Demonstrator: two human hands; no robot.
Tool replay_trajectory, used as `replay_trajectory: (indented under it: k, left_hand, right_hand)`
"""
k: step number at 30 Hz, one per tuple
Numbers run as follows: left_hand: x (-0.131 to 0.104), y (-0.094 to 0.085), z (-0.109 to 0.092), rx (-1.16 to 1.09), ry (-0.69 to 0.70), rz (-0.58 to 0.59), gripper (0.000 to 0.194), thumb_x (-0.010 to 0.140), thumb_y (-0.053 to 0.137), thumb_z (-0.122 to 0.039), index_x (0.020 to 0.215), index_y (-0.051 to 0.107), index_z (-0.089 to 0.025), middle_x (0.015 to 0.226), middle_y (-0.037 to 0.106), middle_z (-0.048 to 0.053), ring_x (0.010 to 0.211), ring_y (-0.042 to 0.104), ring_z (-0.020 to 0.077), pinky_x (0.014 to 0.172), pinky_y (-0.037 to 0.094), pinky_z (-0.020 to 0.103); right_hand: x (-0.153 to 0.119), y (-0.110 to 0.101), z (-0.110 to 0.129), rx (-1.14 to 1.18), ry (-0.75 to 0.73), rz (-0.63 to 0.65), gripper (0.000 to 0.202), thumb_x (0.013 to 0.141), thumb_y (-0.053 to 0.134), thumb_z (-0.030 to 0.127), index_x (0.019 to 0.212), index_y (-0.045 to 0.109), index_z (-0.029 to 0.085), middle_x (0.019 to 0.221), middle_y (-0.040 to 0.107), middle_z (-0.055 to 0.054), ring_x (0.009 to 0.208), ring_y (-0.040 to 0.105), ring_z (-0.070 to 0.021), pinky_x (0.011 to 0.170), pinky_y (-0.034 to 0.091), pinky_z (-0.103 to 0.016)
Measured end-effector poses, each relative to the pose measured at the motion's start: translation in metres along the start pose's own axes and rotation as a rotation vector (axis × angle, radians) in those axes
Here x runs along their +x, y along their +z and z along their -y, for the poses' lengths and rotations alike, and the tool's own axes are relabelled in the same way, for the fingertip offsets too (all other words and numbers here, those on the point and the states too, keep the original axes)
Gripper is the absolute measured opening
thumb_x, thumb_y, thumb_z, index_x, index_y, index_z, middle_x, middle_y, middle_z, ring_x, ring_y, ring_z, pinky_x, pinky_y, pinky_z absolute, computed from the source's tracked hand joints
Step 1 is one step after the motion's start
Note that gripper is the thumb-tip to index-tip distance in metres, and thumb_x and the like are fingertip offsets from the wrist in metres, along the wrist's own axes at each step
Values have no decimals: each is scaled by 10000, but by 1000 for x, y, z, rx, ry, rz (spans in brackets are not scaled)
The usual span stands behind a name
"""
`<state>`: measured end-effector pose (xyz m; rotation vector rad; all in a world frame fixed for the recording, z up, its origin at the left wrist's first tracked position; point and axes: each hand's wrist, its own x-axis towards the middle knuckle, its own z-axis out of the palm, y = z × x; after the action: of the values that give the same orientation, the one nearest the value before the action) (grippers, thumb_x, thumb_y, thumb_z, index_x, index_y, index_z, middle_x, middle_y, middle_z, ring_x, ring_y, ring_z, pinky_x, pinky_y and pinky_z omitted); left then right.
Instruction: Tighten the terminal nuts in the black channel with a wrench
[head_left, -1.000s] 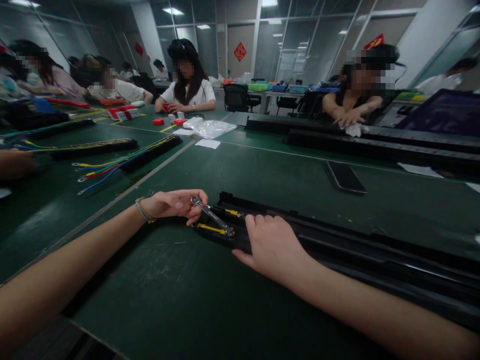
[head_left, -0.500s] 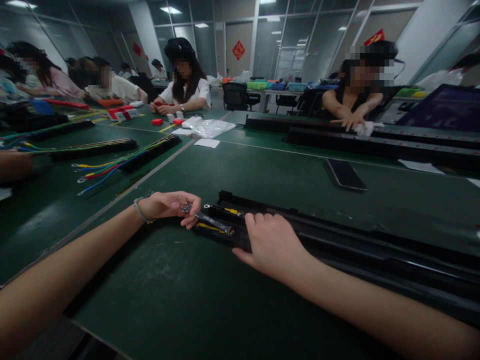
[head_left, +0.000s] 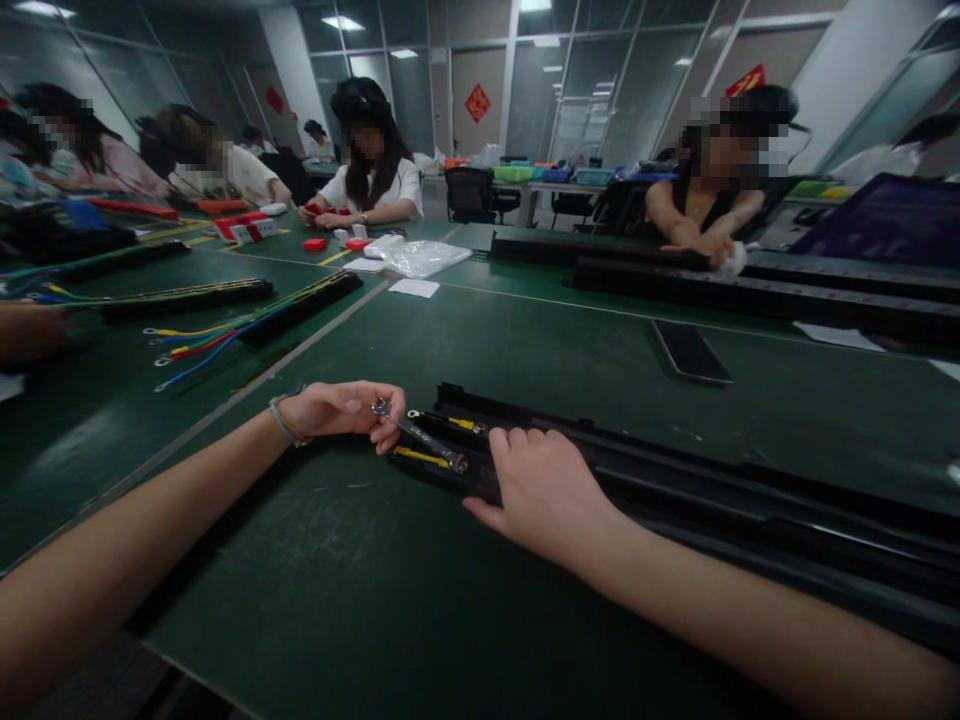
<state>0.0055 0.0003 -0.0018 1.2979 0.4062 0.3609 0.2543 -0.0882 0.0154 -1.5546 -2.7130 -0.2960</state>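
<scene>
Right hand point(head_left: 551, 490) here, fingers together over the black rail point(head_left: 675, 490), seemingly bracing it on the desk point(head_left: 330, 560); left hand point(head_left: 349, 412), fingers curled round the wrench point(head_left: 426, 440), its far end at the bolt point(head_left: 460, 463), presumably for leverage! Beyond, a phone point(head_left: 690, 351) lies flat.

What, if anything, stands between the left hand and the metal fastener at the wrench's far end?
Nothing visible blocks the way: the left hand holds one end of the wrench, whose other end meets the fastener. A yellow-sleeved lead lies alongside; the right hand grips the black housing beyond.
</scene>
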Motion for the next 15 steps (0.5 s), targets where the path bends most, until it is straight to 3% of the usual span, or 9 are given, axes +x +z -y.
replay_trajectory:
  k: [9, 15]
  left_hand:
    - [-2, 0, -1, 45, -13, 50, 285, 619, 526, -347, 794, 520, -121, 627, 577, 76, 705, 525, 255, 689, 404, 365]
    - [-1, 0, 1, 1, 17, -1, 386, 582, 529, -335, 897, 479, -117, 721, 549, 81, 708, 517, 241, 669, 414, 349]
  right_hand:
    - [0, 3, -1, 10, -9, -6, 496, 706, 380, 575, 896, 502, 134, 751, 564, -101, 679, 522, -222, 591, 366, -340]
    - [0, -1, 0, 0, -4, 15, 477, 718, 372, 565, 893, 496, 139, 769, 563, -102, 680, 524, -219, 588, 359, -335]
